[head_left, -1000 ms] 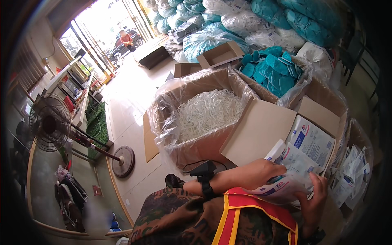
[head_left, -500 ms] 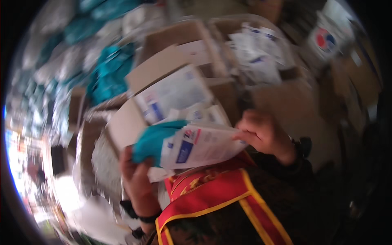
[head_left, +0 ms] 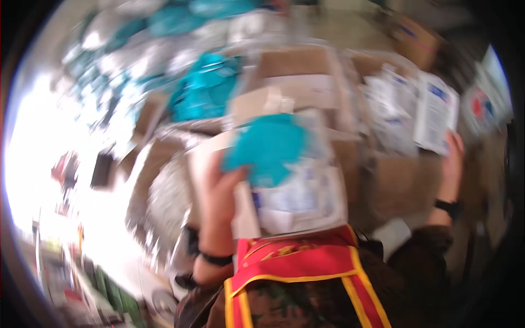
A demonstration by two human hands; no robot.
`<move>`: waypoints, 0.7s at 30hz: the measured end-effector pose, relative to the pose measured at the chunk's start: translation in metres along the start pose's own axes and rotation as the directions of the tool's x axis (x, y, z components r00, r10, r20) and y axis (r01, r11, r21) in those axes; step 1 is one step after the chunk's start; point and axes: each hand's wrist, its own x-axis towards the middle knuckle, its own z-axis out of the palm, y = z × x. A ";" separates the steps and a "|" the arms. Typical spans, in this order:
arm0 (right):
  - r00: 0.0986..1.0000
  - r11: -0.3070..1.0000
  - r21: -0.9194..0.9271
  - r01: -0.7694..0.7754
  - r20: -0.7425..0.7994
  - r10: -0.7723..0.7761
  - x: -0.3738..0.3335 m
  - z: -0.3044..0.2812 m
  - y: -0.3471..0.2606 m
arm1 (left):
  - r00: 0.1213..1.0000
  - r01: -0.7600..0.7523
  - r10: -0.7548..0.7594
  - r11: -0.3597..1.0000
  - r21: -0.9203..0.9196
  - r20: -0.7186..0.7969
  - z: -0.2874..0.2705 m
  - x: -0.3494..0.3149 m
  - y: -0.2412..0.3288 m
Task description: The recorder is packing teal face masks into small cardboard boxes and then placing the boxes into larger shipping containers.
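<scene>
My left hand is closed on the edge of a teal piece of thin, limp material; blur hides what kind it is. It hangs above an open carton close to my body, with white printed packets lying inside. Out to the right, my right hand grips the lower edge of a flat white packet with blue print. That packet is held upright at the right side of another carton, where a heap of similar white packets lies.
Behind the near carton stands another open carton. A teal pile sits to its left, with many teal and whitish bundles beyond. A plastic-lined box is at the left, and a white bag with a red-blue mark at the far right.
The white packet and teal piece were together between both hands before me. Now they are apart: the packet has gone right with my right hand, the teal piece forward over the carton.
</scene>
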 end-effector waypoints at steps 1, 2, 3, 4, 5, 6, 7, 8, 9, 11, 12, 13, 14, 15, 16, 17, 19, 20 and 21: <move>0.997 0.997 -0.080 -0.016 0.068 0.022 0.025 -0.006 0.019 | 0.975 0.220 -0.218 0.975 -0.035 0.051 0.006 0.001 0.000; 0.975 0.993 -0.121 -0.003 0.219 0.030 0.047 -0.016 0.042 | 0.953 0.271 -0.286 0.953 0.136 0.106 0.022 0.003 0.006; 0.967 0.973 -0.231 0.016 0.252 0.044 0.078 -0.049 0.069 | 0.983 0.069 -0.124 0.932 0.355 0.133 0.030 0.003 -0.021; 0.977 0.920 -0.391 0.020 0.202 0.065 0.086 -0.024 0.096 | 0.995 -0.026 -0.029 0.856 0.516 0.099 0.036 0.000 -0.021; 0.971 0.857 -0.515 0.008 0.208 0.116 0.111 -0.043 0.114 | 0.998 -0.051 0.025 0.887 0.459 0.064 0.041 -0.003 -0.024; 0.978 0.740 -0.666 0.092 0.202 0.060 0.136 -0.097 0.114 | 0.979 -0.202 0.169 0.880 0.431 0.112 0.040 -0.002 -0.027; 0.964 0.755 -0.645 0.119 0.258 0.068 0.154 -0.075 0.122 | 0.985 -0.169 0.134 0.875 0.453 0.110 0.043 -0.006 -0.015; 0.940 0.667 -0.692 0.275 0.339 -0.036 0.166 -0.051 0.131 | 0.990 -0.144 0.132 0.865 0.481 0.058 0.039 -0.010 -0.010; 0.897 0.560 -0.715 0.419 0.421 -0.133 0.172 -0.030 0.139 | 0.982 -0.180 0.184 0.833 0.523 0.044 0.035 -0.017 -0.005; 0.768 0.288 -0.714 0.638 0.561 -0.308 0.174 0.001 0.155 | 0.963 -0.261 0.245 0.756 0.600 0.110 0.029 -0.025 0.001; 0.760 0.307 -0.697 0.648 0.574 -0.304 0.175 0.023 0.163 | 0.966 -0.247 0.243 0.745 0.620 0.093 0.028 -0.029 0.004; 0.749 0.393 -0.653 0.647 0.640 -0.169 0.173 0.065 0.173 | 0.960 -0.276 0.231 0.703 0.656 0.157 0.029 -0.033 0.005; 0.710 0.472 -0.614 0.632 0.703 -0.037 0.173 0.097 0.184 | 0.951 -0.308 0.213 0.663 0.683 0.222 0.031 -0.037 0.004; 0.728 0.459 -0.652 0.603 0.685 0.016 0.187 0.089 0.196 | 0.931 -0.361 0.221 0.659 0.659 0.289 0.035 -0.033 -0.002; 0.754 0.431 -0.683 0.589 0.657 0.011 0.208 0.053 0.208 | 0.919 -0.388 0.233 0.677 0.625 0.318 0.040 -0.029 -0.008; 0.743 0.499 -0.673 0.546 0.664 0.083 0.225 0.023 0.218 | 0.907 -0.404 0.231 0.708 0.579 0.351 0.040 -0.026 -0.015; 0.699 0.622 -0.659 0.422 0.674 0.241 0.221 0.023 0.275 | 0.912 -0.384 0.193 0.713 0.587 0.362 0.044 -0.020 -0.022; 0.683 0.628 -0.679 0.380 0.664 0.304 0.208 0.027 0.299 | 0.918 -0.372 0.183 0.706 0.602 0.352 0.046 -0.018 -0.021; 0.659 0.628 -0.694 0.352 0.660 0.360 0.190 0.033 0.324 | 0.917 -0.370 0.173 0.707 0.602 0.360 0.050 -0.014 -0.020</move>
